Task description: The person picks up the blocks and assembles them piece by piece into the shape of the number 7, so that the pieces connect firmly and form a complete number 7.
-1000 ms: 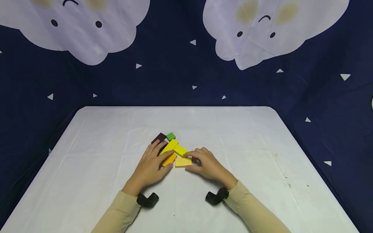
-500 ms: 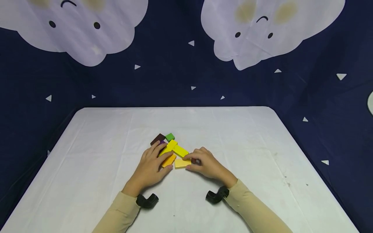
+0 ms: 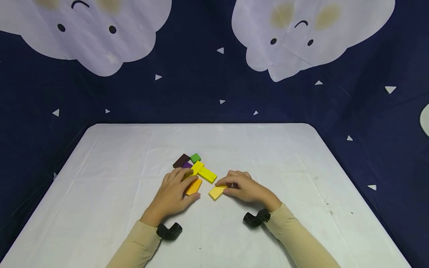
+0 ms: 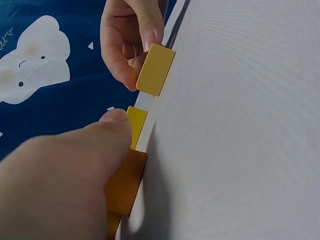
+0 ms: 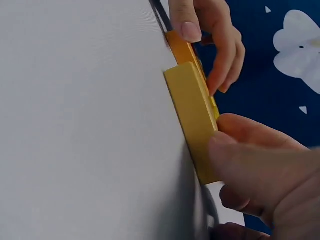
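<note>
My right hand point(image 3: 248, 190) pinches a pale yellow wooden block point(image 3: 217, 192) between thumb and fingers, a little above or on the table; I cannot tell which. The right wrist view shows that block point(image 5: 192, 122) tilted, with the thumb on its near side. My left hand point(image 3: 174, 191) rests over a cluster of blocks, fingers loosely bent. Its thumb and index finger lie on either side of an orange block point(image 3: 194, 187). Two bright yellow blocks meet beyond it, one of them point(image 3: 207, 174) pointing right. The left fingers partly hide the other yellow block and a purple block point(image 3: 187, 165).
A dark brown block point(image 3: 181, 160) and a green block point(image 3: 196, 158) lie at the far side of the cluster. All sit on a white-covered table point(image 3: 285, 149). Behind it hangs a dark blue cloth point(image 3: 187, 96) with clouds and small triangles.
My right hand has drawn the pale yellow block right and slightly toward me, turning it at an angle, away from the cluster. My left hand's fingers have drawn back slightly, showing more purple.
</note>
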`<state>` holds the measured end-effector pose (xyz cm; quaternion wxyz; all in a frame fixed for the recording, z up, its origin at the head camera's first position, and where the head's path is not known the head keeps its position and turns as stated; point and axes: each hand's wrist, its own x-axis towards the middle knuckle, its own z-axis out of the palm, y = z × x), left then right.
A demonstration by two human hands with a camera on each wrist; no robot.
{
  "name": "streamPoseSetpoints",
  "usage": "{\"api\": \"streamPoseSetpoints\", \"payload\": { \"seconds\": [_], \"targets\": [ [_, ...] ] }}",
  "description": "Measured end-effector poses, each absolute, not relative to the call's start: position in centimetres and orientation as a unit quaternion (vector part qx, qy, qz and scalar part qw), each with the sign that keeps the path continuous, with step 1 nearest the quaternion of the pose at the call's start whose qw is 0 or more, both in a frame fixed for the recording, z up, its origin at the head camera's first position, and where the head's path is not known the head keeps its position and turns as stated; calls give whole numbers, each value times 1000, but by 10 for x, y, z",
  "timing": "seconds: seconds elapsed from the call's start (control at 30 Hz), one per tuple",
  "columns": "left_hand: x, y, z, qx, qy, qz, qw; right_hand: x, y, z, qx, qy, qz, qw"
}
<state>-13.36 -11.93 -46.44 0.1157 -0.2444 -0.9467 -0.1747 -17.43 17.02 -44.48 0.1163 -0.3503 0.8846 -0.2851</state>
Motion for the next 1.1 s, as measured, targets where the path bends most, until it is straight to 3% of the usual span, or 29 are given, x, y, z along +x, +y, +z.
{"api": "streamPoseSetpoints", "payload": {
  "seconds": [0.17,0.5,1.1],
  "targets": [
    [-133,-120,-464,-248,-946,-166,124,-169,168,-448,-343,886,-295,104],
    [-133,-119,-463,-257,-945,-149,139,-153,154,-456,-302,911,-280,28],
    [-134,-120,-466,-277,-934,-165,155,-146,144,-467,-279,923,-265,-20]
  ]
}}
